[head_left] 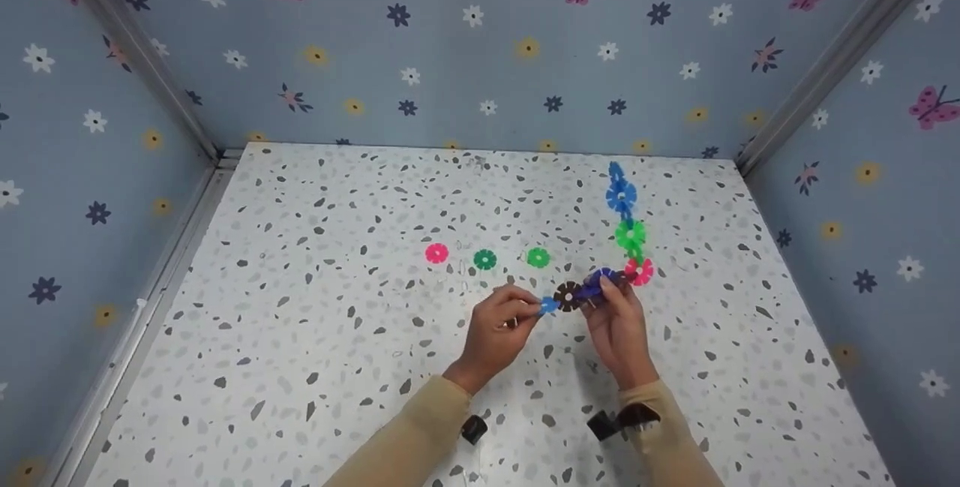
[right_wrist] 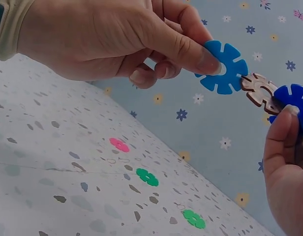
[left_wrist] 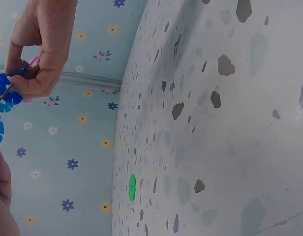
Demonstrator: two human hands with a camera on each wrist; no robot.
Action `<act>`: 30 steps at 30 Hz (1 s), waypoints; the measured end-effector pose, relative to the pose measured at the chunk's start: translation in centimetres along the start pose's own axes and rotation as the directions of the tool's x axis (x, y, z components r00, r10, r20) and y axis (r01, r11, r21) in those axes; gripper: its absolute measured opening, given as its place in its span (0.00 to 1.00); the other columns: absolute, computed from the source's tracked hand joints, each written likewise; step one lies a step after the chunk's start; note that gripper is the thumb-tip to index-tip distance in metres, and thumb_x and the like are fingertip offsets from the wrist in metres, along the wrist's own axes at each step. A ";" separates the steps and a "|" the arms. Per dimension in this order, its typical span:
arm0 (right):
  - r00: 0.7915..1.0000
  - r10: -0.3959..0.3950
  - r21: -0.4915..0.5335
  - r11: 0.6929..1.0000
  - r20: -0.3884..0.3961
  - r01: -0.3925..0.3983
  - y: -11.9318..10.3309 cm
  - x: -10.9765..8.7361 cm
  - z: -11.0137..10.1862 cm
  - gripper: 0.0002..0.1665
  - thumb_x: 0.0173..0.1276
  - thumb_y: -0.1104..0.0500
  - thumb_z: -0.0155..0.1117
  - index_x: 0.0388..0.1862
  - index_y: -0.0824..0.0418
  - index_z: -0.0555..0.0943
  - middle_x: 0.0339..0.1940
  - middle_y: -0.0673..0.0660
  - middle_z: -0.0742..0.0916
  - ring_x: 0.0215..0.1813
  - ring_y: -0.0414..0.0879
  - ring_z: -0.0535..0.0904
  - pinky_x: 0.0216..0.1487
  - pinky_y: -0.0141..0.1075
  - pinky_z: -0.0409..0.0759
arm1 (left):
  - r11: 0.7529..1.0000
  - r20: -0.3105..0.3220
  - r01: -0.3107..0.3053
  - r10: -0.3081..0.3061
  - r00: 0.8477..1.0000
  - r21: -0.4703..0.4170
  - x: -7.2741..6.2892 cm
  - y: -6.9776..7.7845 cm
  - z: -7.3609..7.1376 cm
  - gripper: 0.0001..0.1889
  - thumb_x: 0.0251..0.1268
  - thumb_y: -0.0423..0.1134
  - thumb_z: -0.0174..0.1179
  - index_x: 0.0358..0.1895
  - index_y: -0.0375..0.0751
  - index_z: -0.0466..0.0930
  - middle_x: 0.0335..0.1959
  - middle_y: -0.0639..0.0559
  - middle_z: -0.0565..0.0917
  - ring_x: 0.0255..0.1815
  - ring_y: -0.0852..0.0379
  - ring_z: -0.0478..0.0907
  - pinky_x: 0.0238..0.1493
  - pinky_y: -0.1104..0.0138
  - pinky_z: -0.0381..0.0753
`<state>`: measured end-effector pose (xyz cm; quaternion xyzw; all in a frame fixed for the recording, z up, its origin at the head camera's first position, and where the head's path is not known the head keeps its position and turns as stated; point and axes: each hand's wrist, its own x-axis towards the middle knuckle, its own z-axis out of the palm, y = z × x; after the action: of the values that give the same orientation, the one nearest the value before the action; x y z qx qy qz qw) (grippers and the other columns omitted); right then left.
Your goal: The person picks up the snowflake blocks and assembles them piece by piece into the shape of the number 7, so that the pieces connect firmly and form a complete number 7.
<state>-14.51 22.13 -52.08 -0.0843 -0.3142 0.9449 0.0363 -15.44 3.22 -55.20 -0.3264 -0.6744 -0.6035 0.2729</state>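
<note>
My left hand (head_left: 500, 329) pinches a light blue notched plastic disc (right_wrist: 222, 68) between thumb and forefinger. That disc meets a brown disc (head_left: 568, 296) at the near end of a chain of interlocking discs. With thumb and fingers, my right hand (head_left: 621, 322) grips a dark blue disc (right_wrist: 293, 104) in the chain, just past the brown one. Beyond the right hand, the chain continues through a pink disc (head_left: 639, 272), green discs (head_left: 631, 235) and blue discs (head_left: 621, 195) towards the back. In the left wrist view, the left hand (left_wrist: 3, 196) is mostly cut off.
Three loose discs lie in a row left of the chain: pink (head_left: 436, 253), dark green (head_left: 485, 260) and bright green (head_left: 538, 257). They rest on a white speckled table (head_left: 337, 367). Blue patterned panels (head_left: 450, 44) enclose its back and sides.
</note>
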 end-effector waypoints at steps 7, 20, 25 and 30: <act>0.996 0.028 -0.078 0.997 0.090 -0.021 -0.1 0.0 0.0 0.17 0.76 0.65 0.55 0.56 0.60 0.61 0.46 0.60 0.82 0.49 0.50 0.80 0.53 0.41 0.78 | 0.990 0.001 -0.097 0.097 0.995 0.107 0.1 0.2 0.0 0.08 0.55 0.21 0.68 0.33 0.36 0.88 0.33 0.48 0.82 0.27 0.59 0.76 0.26 0.76 0.74; 0.924 0.234 -0.300 0.944 0.302 -0.141 -0.6 -0.4 -0.6 0.13 0.81 0.59 0.46 0.47 0.62 0.78 0.50 0.60 0.84 0.52 0.51 0.80 0.52 0.43 0.78 | 0.971 -0.035 -0.169 0.178 0.984 0.166 -0.2 0.0 -0.2 0.09 0.54 0.20 0.67 0.32 0.37 0.86 0.31 0.49 0.80 0.24 0.59 0.75 0.26 0.75 0.75; 0.932 0.196 -0.405 0.912 0.303 -0.060 -0.5 -0.5 -1.0 0.09 0.75 0.70 0.50 0.46 0.62 0.77 0.46 0.60 0.84 0.46 0.50 0.82 0.46 0.39 0.81 | 0.977 -0.045 -0.155 0.163 0.986 0.145 -0.5 0.0 -0.2 0.09 0.54 0.20 0.67 0.32 0.38 0.86 0.30 0.50 0.79 0.21 0.61 0.71 0.22 0.77 0.71; 0.937 0.179 -0.508 0.861 0.299 -0.002 -0.2 -0.5 -1.0 0.18 0.69 0.73 0.57 0.57 0.64 0.76 0.47 0.61 0.82 0.40 0.48 0.79 0.41 0.37 0.81 | 0.994 -0.023 -0.071 0.073 0.997 0.084 -0.5 0.4 -0.3 0.08 0.56 0.21 0.67 0.33 0.38 0.85 0.28 0.51 0.78 0.22 0.61 0.72 0.22 0.75 0.73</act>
<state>-13.79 22.84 -52.65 0.0565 -0.5453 0.8319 -0.0859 -14.82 2.91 -55.25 -0.3310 -0.6830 -0.5690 0.3166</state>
